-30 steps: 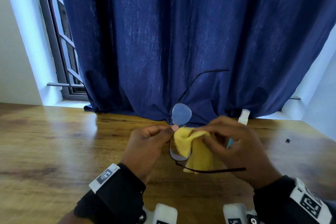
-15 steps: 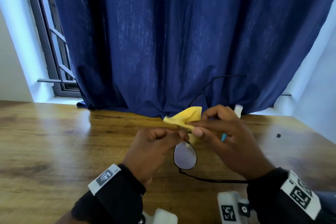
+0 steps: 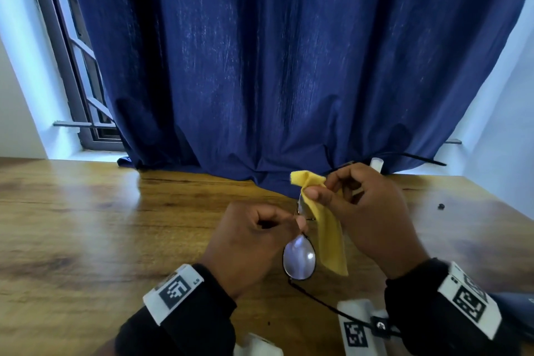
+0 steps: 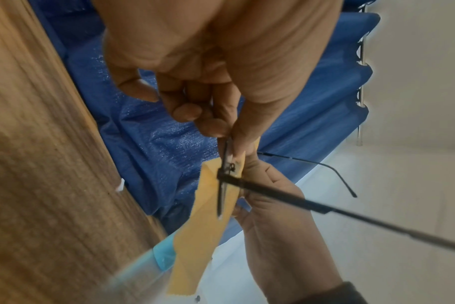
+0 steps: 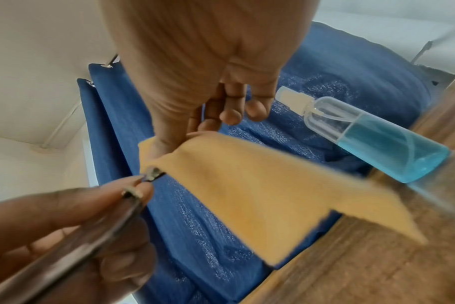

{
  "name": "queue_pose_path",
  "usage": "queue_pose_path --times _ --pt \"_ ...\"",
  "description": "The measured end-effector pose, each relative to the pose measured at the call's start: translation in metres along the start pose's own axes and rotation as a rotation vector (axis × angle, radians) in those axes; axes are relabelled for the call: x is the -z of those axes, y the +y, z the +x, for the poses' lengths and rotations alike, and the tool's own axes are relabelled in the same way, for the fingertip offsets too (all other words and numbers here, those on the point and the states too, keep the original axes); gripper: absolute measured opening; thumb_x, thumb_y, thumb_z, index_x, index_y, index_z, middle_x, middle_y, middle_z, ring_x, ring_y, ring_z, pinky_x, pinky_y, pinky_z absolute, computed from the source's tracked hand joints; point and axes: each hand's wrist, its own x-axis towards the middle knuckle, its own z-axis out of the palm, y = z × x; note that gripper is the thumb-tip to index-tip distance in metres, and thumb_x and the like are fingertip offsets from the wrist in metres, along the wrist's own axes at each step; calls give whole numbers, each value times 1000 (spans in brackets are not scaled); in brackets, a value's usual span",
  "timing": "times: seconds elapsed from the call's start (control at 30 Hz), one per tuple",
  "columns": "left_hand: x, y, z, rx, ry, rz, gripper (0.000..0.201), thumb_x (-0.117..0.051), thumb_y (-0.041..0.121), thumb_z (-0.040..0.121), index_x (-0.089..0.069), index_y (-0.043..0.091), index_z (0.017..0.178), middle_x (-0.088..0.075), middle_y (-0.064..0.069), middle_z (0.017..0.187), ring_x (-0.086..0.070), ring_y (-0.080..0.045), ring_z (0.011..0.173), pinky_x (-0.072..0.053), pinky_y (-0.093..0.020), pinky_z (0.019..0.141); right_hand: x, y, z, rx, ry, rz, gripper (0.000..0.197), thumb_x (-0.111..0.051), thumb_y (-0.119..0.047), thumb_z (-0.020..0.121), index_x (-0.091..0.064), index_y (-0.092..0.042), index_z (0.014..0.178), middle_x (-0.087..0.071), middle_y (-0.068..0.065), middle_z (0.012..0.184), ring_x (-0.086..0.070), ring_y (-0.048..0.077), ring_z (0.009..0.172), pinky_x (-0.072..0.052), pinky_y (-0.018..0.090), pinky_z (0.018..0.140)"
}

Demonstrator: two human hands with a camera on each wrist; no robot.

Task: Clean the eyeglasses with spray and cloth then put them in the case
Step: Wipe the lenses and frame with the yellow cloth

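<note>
Both hands [image 3: 248,243] [image 3: 372,211] have shifted right, yellow cloth [image 3: 329,237] now hanging over eyeglasses [image 3: 299,257].

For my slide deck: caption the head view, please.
Left hand pinches eyeglasses while right hand wipes with yellow cloth.

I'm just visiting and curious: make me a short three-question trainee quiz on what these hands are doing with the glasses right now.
1. True or false: the left hand pinches the eyeglasses at the frame between the lenses.
2. What does the right hand pinch over the far lens? A) a paper tissue B) the yellow cloth C) a cotton swab
3. Fill in: the spray bottle of blue liquid stands on the wooden ____, in nobody's grip.

Key: 1 true; 2 B; 3 table.
</note>
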Motion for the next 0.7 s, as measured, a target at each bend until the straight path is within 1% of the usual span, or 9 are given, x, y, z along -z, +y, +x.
queue_pose_path --times 0.07,0.13,0.23,0.3,0.37,0.43,0.5,0.57,0.7 --pt "2 -1 1 -10 16 12 14 -76 18 89 -84 13 80 -81 6 76 -73 0 70 -50 -9 62 0 3 0 -50 -28 13 22 -84 -40 78 -70 -26 86 -70 -11 79 -63 4 78 -46 8 63" --pt "3 -1 1 -10 28 26 14 -76 20 89 -84 15 79 -81 6 76 -75 -5 74 -53 -11 64 -1 3 1 -78 -96 45 20 -85 -34 79 -71 -25 91 -71 -14 80 -64 -3 78 -47 6 66" --pt "5 0 1 -17 29 64 14 -76 24 89 -84 17 79 -81 2 76 -75 -18 77 -55 -19 66 -1 2 0 -136 -160 147 43 -93 -38 62 -68 -24 93 -71 -8 84 -62 -3 73 -51 11 66" --pt "6 -2 2 -34 9 149 15 -75 29 89 -83 22 78 -79 4 76 -72 -16 75 -54 -22 64 -2 3 1 -156 -172 169 57 -94 -45 50 -66 -23 94 -71 -2 83 -61 0 68 -52 14 63" --pt "7 -3 2 -63 -6 261 15 -75 34 89 -81 27 77 -77 10 75 -67 -8 71 -51 -22 64 -3 4 3 -164 -165 187 62 -92 -49 44 -66 -21 93 -71 1 79 -61 2 65 -50 13 59" --pt "7 -3 1 -85 -30 295 16 -74 36 88 -81 28 77 -76 10 73 -65 -9 70 -51 -26 66 -2 5 3 -162 -161 180 55 -91 -50 48 -69 -19 88 -70 -1 73 -59 1 62 -47 11 58" --pt "7 -2 1 -94 -53 297 17 -74 37 89 -81 28 77 -76 7 74 -66 -15 71 -53 -32 66 -1 3 2 -142 -167 115 41 -88 -51 60 -73 -17 79 -69 -4 68 -58 -2 59 -44 9 57" --pt "7 -2 1 -97 -61 279 16 -74 35 89 -82 28 78 -77 6 75 -69 -18 73 -56 -39 68 -1 5 3 -123 -137 43 32 -83 -50 72 -76 -19 74 -71 -8 67 -61 -1 60 -42 9 56" --pt "9 -1 2 -64 -44 235 15 -73 30 91 -83 28 79 -80 11 77 -75 -16 76 -60 -45 75 -4 12 3 -148 -119 49 17 -79 -37 85 -79 -20 86 -75 -11 73 -65 -4 65 -45 8 59"
